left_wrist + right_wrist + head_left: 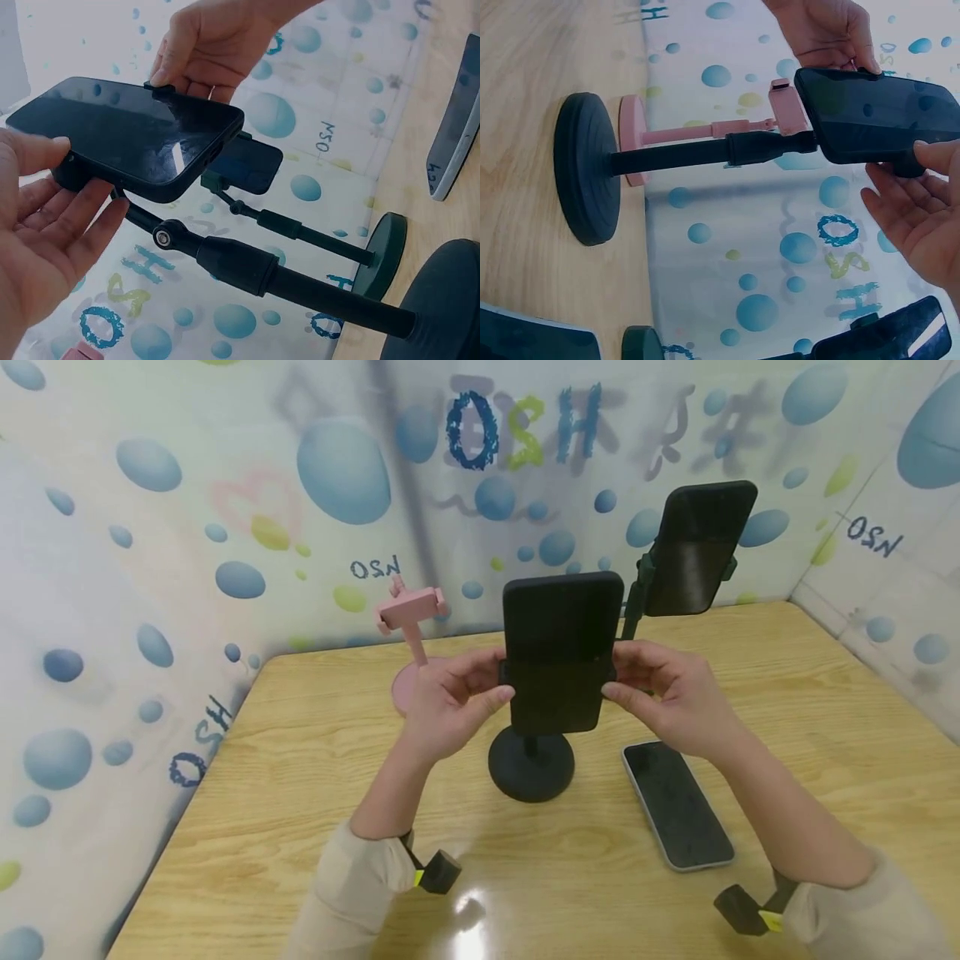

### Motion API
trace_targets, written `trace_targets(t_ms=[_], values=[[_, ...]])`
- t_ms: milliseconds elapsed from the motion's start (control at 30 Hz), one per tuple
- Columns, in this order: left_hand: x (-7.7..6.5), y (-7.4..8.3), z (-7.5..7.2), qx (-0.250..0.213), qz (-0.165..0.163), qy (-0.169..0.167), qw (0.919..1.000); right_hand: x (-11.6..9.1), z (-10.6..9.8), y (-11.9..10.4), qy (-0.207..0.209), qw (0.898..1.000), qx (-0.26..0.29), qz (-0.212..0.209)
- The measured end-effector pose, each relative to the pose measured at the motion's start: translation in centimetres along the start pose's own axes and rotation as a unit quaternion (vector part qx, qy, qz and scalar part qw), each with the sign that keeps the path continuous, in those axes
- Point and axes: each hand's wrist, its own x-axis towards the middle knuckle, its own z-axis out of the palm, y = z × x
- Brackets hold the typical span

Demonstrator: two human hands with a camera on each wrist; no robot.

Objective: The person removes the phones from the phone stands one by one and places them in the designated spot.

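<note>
A black phone (562, 652) sits upright in the clamp of a black phone stand, its screen towards me. The stand's round base (531, 768) rests on the table, and its jointed pole (337, 300) shows in the left wrist view. My left hand (453, 706) grips the clamp at the phone's left side, thumb at the front edge and fingers behind. On the opposite side, my right hand (671, 693) holds the other clamp end (159, 88) between thumb and fingers. The phone hides most of the clamp's back in the head view.
A pink phone stand (411, 610) with nothing in its clamp stands behind my left hand. Back right, a dark green stand (636, 597) carries another phone (697, 547). A third phone (678, 806) lies face up on the wooden table (300, 793). A patterned wall rises behind.
</note>
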Motion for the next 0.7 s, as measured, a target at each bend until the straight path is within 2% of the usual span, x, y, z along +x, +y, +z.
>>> trace_targets(t_ms=[100,200,300,400,500,600,700], values=[[0.4,-0.3,0.0,0.001,0.016,0.005,0.9999,0.3,-0.1,-0.4,-0.008,1.000,-0.003,0.007],[0.9,-0.4,0.0,0.014,0.018,0.007,0.9997,0.9,0.0,-1.3,0.003,1.000,-0.015,0.000],[1.3,-0.5,-0.1,0.016,-0.006,-0.005,0.9998,1.8,0.6,-2.7,0.037,0.999,-0.033,-0.016],[1.6,-0.9,-0.2,-0.009,-0.036,-0.037,0.9986,2.6,1.4,-4.1,0.082,0.992,-0.081,-0.051],[1.9,-1.2,-0.2,-0.041,-0.048,-0.072,0.9954,3.4,2.4,-5.3,0.123,0.975,-0.141,-0.117],[2.2,-1.6,-0.1,-0.075,-0.039,-0.101,0.9913,4.2,3.5,-6.1,0.159,0.949,-0.200,-0.183],[2.4,-1.9,0.2,-0.115,-0.027,-0.131,0.9843,4.8,4.6,-6.4,0.179,0.933,-0.238,-0.203]])
